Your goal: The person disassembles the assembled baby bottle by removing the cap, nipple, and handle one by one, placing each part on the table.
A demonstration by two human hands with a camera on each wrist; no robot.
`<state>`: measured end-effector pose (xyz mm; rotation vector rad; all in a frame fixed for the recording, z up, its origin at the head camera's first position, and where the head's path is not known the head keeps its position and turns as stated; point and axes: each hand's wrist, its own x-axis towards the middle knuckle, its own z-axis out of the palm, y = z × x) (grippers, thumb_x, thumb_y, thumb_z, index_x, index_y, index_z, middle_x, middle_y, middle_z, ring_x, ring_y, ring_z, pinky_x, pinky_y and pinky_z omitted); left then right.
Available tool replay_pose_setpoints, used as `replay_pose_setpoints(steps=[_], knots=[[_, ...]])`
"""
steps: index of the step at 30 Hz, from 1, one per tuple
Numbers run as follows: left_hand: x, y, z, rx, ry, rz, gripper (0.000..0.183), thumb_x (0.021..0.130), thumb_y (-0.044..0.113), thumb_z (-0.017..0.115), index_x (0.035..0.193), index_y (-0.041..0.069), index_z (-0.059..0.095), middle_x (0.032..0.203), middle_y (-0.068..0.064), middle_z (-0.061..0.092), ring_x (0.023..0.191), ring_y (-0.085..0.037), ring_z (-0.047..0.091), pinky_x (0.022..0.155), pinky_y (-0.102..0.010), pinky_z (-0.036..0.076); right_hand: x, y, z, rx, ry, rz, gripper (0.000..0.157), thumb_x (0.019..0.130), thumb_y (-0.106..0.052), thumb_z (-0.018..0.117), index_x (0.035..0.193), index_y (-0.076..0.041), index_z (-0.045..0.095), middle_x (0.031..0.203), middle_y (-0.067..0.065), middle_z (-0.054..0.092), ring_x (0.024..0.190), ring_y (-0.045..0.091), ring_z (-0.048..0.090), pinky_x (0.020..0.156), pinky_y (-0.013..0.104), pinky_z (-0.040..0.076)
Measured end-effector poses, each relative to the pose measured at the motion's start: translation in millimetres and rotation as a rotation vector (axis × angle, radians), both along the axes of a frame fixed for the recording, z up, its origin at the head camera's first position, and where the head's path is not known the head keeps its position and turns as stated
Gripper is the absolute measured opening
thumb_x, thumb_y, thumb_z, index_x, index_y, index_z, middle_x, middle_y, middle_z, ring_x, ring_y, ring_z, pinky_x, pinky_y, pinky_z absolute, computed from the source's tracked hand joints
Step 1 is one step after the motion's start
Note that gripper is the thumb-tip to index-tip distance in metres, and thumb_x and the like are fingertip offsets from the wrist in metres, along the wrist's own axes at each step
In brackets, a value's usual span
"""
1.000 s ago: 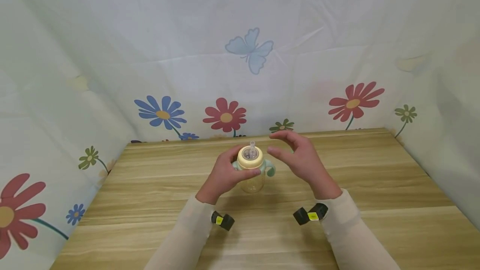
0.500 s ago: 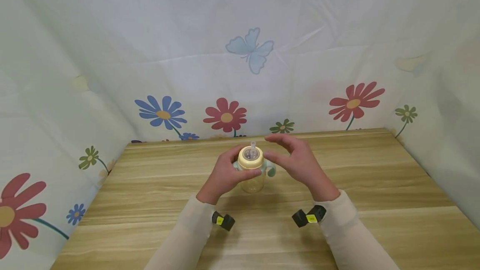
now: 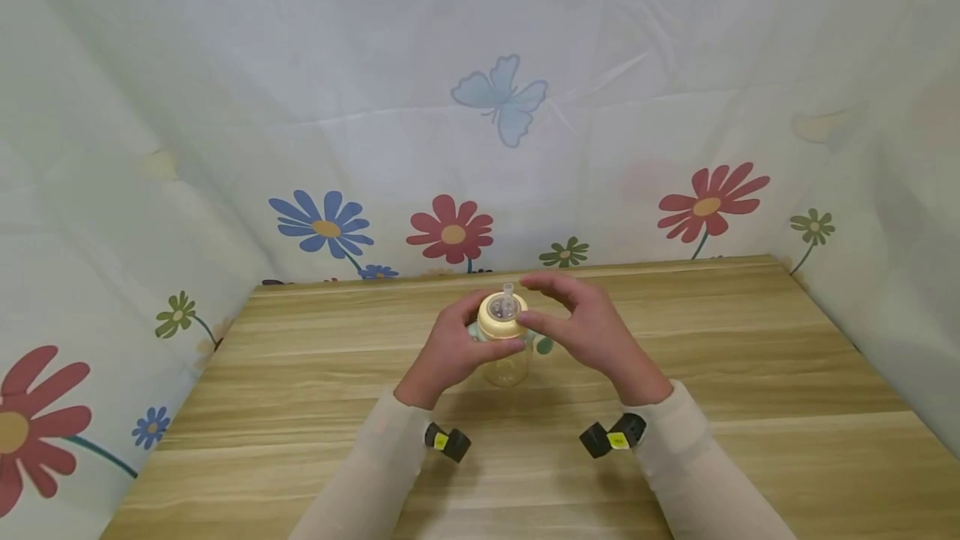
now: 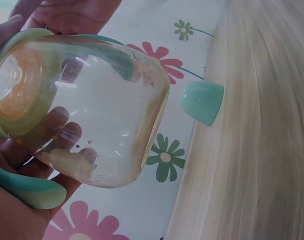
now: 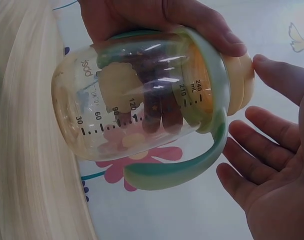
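Left hand (image 3: 448,350) grips clear baby bottle (image 3: 505,348) at frame center, held above the counter (image 3: 300,407). Scale reads 30, 60, 90, 120, 210, 240 mL. Right hand (image 3: 592,330) fingers relaxed, thumb at yellow collar (image 3: 501,325). Green cap (image 4: 202,102) stands at counter's back edge; counter bare around the hands.

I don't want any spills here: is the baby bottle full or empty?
Empty, it seems: the baby bottle is clear through its whole marked wall in both wrist views, with no liquid line, as the left hand holds it.
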<state>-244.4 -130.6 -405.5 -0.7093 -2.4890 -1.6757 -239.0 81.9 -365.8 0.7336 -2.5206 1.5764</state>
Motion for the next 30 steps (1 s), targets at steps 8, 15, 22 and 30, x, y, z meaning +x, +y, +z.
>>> replay_pose_setpoints(steps=[8, 15, 22, 30], knots=[[-0.4, 0.2, -0.6, 0.001, -0.013, 0.005, 0.063, 0.075, 0.04, 0.082, 0.131, 0.027, 0.055, 0.121, 0.008, 0.063, 0.107, -0.013, 0.061, 0.094, -0.038, 0.052, 0.6, -1.7, -0.7, -0.005, 0.012, 0.023, 0.048, 0.084, -0.037, 0.075, 0.127, -0.02, 0.061, 0.129, -0.002, 0.062, 0.127, 0.023, 0.054, 0.111, 0.047, 0.038], [-0.2, -0.1, -1.9, -0.003, -0.012, 0.01, 0.062, 0.075, 0.04, 0.083, 0.13, 0.029, 0.055, 0.121, 0.009, 0.063, 0.109, -0.013, 0.06, 0.096, -0.041, 0.051, 1.3, -4.1, -2.1, 0.007, 0.007, 0.028, 0.047, 0.085, -0.037, 0.074, 0.126, -0.019, 0.062, 0.13, 0.0, 0.062, 0.127, 0.024, 0.054, 0.11, 0.046, 0.039], [0.6, 0.5, -1.3, -0.006, -0.013, 0.017, 0.064, 0.074, 0.04, 0.083, 0.13, 0.027, 0.056, 0.122, 0.01, 0.063, 0.111, -0.012, 0.059, 0.099, -0.045, 0.048, 0.9, -5.0, -4.0, 0.002, 0.015, 0.048, 0.047, 0.085, -0.034, 0.074, 0.127, -0.017, 0.062, 0.13, 0.001, 0.062, 0.128, 0.024, 0.054, 0.111, 0.045, 0.039], [1.0, 1.6, -0.6, -0.006, -0.025, 0.03, 0.064, 0.073, 0.041, 0.084, 0.128, 0.027, 0.056, 0.121, 0.01, 0.062, 0.114, -0.012, 0.058, 0.099, -0.045, 0.049, 0.9, -7.1, -5.9, -0.02, 0.017, 0.079, 0.048, 0.084, -0.031, 0.075, 0.128, -0.015, 0.061, 0.131, 0.002, 0.062, 0.13, 0.022, 0.052, 0.111, 0.043, 0.039]])
